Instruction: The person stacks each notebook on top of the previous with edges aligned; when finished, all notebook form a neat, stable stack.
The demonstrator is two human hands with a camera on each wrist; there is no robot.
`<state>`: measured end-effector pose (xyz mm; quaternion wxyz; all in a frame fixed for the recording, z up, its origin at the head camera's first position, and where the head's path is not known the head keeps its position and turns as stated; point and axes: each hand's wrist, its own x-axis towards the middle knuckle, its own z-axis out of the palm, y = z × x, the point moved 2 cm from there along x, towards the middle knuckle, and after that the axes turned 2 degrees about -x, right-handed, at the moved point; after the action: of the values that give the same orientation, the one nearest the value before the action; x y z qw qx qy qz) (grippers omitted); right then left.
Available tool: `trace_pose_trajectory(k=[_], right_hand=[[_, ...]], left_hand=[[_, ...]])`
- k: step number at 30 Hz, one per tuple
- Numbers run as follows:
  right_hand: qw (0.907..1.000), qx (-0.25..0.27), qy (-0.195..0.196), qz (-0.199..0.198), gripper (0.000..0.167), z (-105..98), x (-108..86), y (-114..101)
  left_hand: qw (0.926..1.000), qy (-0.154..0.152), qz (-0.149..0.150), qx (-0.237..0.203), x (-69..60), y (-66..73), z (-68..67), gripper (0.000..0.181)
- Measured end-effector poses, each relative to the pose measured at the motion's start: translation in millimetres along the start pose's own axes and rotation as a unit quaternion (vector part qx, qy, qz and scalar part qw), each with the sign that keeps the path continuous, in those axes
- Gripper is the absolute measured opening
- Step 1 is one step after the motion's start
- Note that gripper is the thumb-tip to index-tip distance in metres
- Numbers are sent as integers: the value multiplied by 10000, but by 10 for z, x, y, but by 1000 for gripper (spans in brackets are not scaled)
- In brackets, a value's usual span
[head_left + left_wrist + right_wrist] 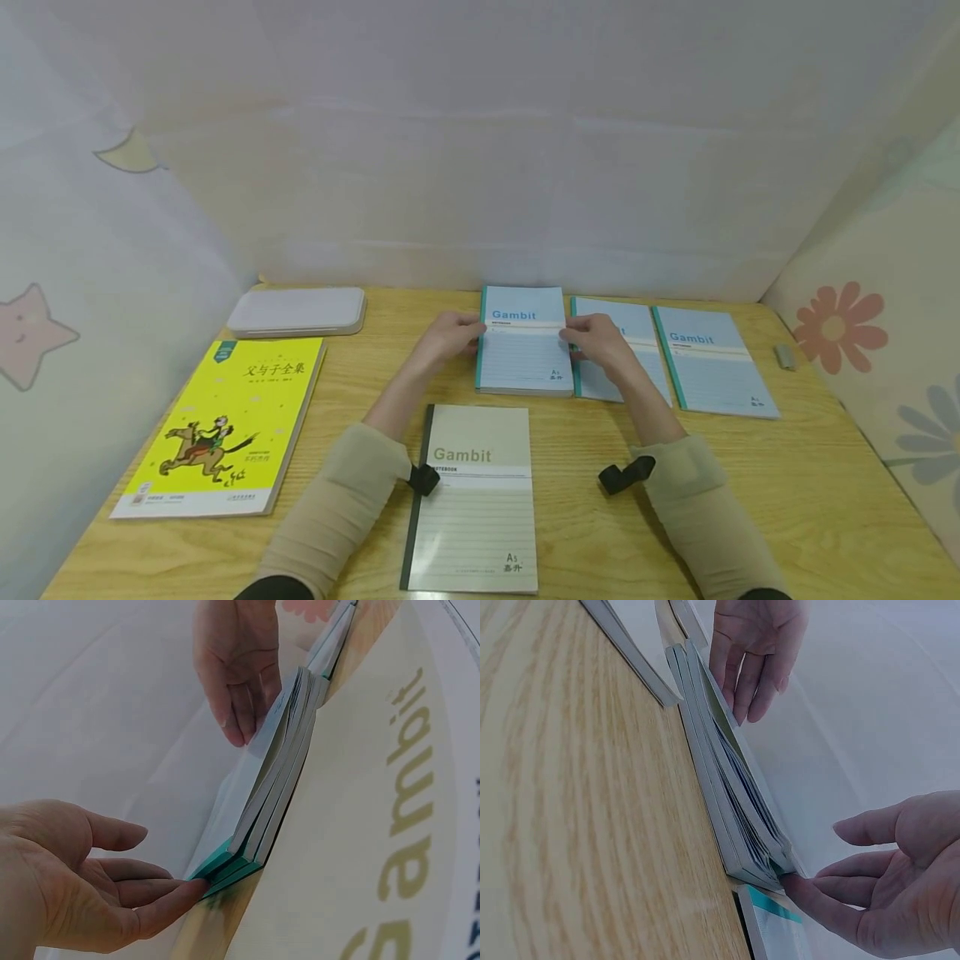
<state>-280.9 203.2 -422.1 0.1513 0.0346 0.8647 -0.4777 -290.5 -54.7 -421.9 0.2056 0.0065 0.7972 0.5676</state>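
Head cam fwd/down, wrist cams close, sharing nbk stack (pixel 279 780)

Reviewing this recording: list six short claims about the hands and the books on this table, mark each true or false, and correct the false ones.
1. The left hand and the right hand touch opposite sides of one notebook stack. True.
2. That stack is a single notebook. False: the wrist views show at least two, one on another.
3. The white case lies beyond the yellow book. True.
4. The beige notebook has a dark spine strip. True.
5. The yellow book lies to the right of the beige notebook. False: it lies to the left.
6. The right hand holds the beige notebook. False: neither hand touches it.
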Motion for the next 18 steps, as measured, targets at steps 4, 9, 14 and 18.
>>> trace_pose_trajectory(k=[4,9,14,18], right_hand=[[10000,-15,23,75,54,-2,-11,-11],[9999,-85,7,81,54,-2,-15,-8],[9999,-103,-14,64,54,0,-13,4],[10000,-82,-17,42,55,6,-14,5]], left_hand=[[9998,43,-96,143,0,5,-2,52],[9997,36,-169,148,-1,9,-3,52],[9998,-15,-145,121,-8,16,3,51],[9998,-24,-109,158,-11,16,9,50]])
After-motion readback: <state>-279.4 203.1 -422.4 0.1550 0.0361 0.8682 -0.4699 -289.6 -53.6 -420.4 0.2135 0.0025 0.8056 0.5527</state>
